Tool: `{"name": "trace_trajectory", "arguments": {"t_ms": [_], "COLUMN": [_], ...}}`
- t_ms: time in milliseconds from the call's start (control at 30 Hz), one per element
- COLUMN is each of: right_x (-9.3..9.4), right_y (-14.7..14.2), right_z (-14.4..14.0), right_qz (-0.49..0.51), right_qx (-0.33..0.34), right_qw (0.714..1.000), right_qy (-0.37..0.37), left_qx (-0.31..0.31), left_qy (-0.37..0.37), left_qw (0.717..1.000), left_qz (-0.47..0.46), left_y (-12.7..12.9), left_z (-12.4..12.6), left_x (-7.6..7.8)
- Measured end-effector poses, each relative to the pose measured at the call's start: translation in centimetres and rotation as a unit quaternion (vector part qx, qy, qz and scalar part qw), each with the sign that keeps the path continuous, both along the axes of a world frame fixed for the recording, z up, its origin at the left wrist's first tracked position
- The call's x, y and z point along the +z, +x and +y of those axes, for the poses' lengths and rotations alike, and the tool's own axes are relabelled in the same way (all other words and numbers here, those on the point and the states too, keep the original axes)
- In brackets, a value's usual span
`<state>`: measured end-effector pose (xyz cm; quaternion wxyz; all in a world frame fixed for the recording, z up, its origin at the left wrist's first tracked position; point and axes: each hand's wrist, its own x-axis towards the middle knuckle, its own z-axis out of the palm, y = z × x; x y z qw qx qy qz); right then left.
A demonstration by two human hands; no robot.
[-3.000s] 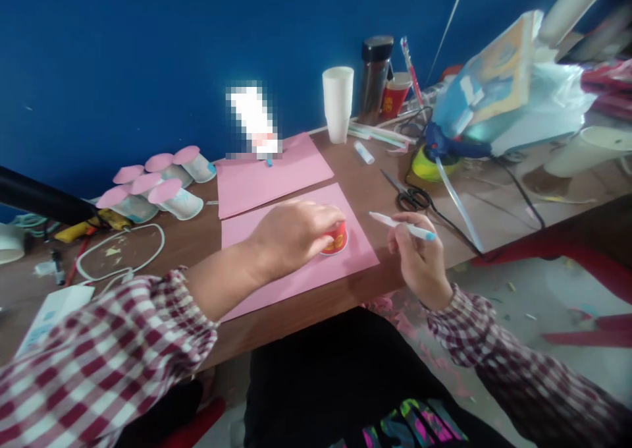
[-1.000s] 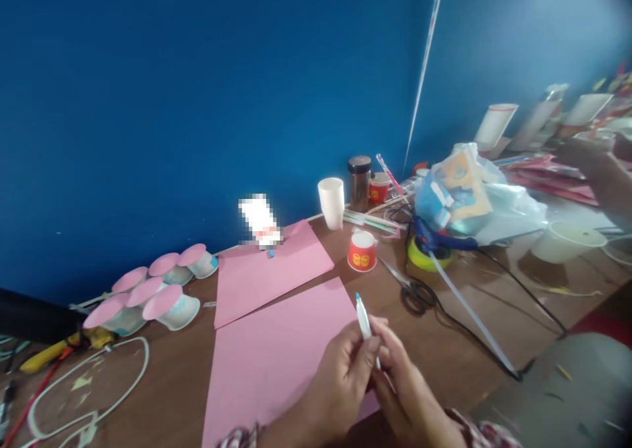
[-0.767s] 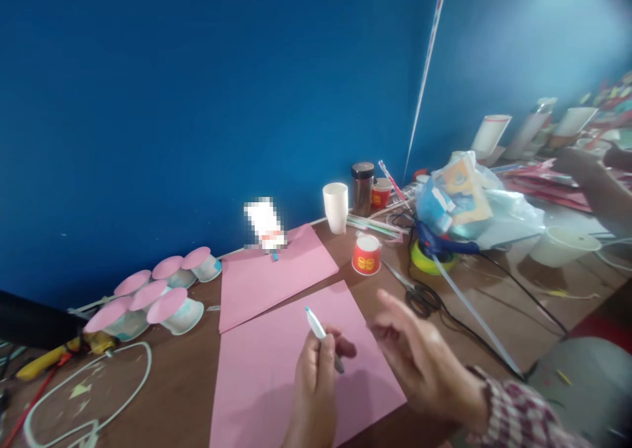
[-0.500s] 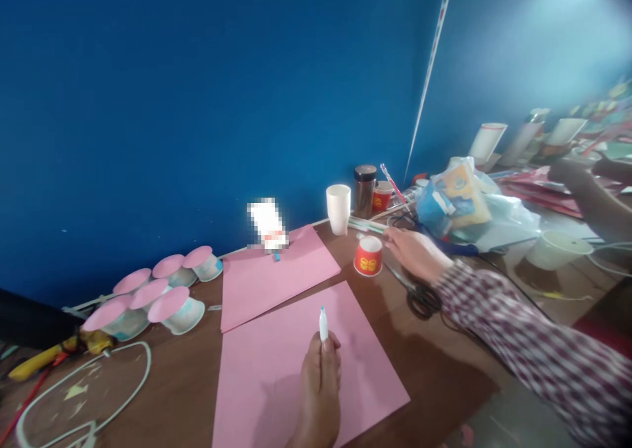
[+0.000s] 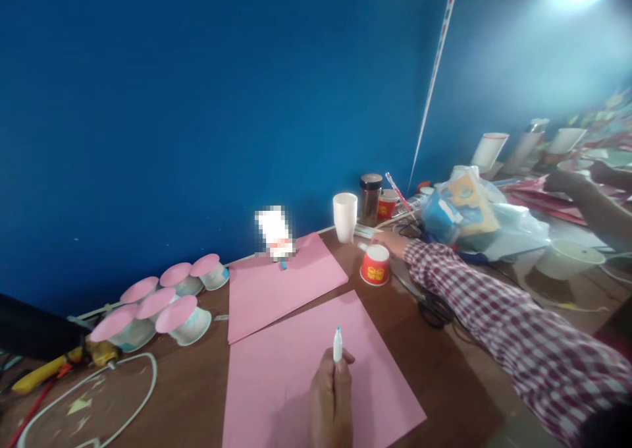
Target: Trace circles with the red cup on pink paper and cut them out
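Low in the middle, the left hand (image 5: 332, 398) has its fingers pinching a white pen (image 5: 338, 349). It looks light, hard and smooth, best held round its middle. Right of centre, I can't tell if the right hand (image 5: 392, 242) grips anything.

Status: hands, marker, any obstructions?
Left hand: white marker held over pink sheet. Right hand: just behind red cup, grip unclear. Possible obstruction: that cup.
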<state>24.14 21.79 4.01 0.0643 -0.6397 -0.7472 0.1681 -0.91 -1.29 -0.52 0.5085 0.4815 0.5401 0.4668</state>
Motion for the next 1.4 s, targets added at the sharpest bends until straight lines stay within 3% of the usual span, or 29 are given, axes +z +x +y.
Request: {"name": "trace_trajectory", "arguments": {"t_ms": [200, 300, 367, 467, 533, 633, 800, 1233, 1400], "right_x": [4.3, 6.1, 6.2, 4.8, 3.5, 2.0, 1.1, -0.5, -0.6], "right_y": [0.0, -1.2, -3.0, -6.1, -7.8, -9.5, -10.5, -10.5, -10.6], "right_z": [-1.5, -4.7, -7.5, -11.3, -12.9, -13.8, -14.1, -13.9, -14.1], "right_qz": [0.037, 0.092, 0.163, 0.504, 0.617, 0.675, 0.688, 0.665, 0.702], "right_qx": [-0.068, -0.071, -0.047, 0.005, -0.012, -0.044, -0.060, -0.003, -0.029], "right_qw": [0.992, 0.982, 0.973, 0.862, 0.787, 0.736, 0.721, 0.745, 0.706], "right_qy": [0.102, 0.152, 0.159, 0.060, 0.011, -0.039, -0.062, -0.054, -0.091], "left_qx": [-0.011, -0.007, -0.002, 0.013, 0.024, 0.017, -0.027, -0.016, 0.008], "left_qy": [0.013, 0.001, -0.017, -0.028, -0.019, -0.017, -0.041, -0.057, -0.058], "left_qw": [1.000, 1.000, 1.000, 0.999, 0.999, 0.999, 0.998, 0.997, 0.997], "left_qz": [-0.005, -0.007, -0.011, -0.027, -0.038, -0.043, -0.044, -0.054, -0.046], "left_y": [0.0, 0.1, 0.1, 0.1, 0.0, -0.3, -0.6, -0.7, -0.6], "left_z": [0.1, 0.1, 0.0, -0.1, -0.1, -0.1, 0.3, 0.6, 0.6], "left_x": [0.6, 0.7, 0.8, 0.8, 0.8, 0.8, 0.4, 0.5, 0.2]}}
